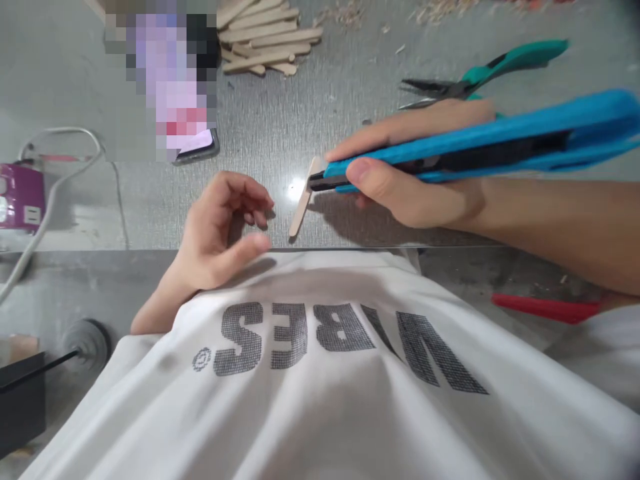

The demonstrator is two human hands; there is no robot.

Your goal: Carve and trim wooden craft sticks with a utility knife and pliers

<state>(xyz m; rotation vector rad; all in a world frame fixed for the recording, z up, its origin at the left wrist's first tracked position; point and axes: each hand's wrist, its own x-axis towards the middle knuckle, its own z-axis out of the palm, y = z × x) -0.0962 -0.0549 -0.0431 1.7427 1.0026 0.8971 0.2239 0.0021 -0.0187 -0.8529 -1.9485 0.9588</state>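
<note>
My right hand (400, 180) grips a blue utility knife (500, 143), thumb and forefinger near its black tip. The tip touches the far end of a single wooden craft stick (301, 208) that lies on the grey table (280, 127) near its front edge. My left hand (220, 227) hovers just left of the stick, fingers loosely curled and apart, holding nothing. My white printed shirt fills the lower part of the view.
A pile of craft sticks (265, 40) lies at the back. Green-handled pliers (480, 73) rest behind my right hand. A phone (197, 147) lies at back left, a purple device (20, 197) with a white cable at the left edge. A red tool (545, 308) sits below the table edge.
</note>
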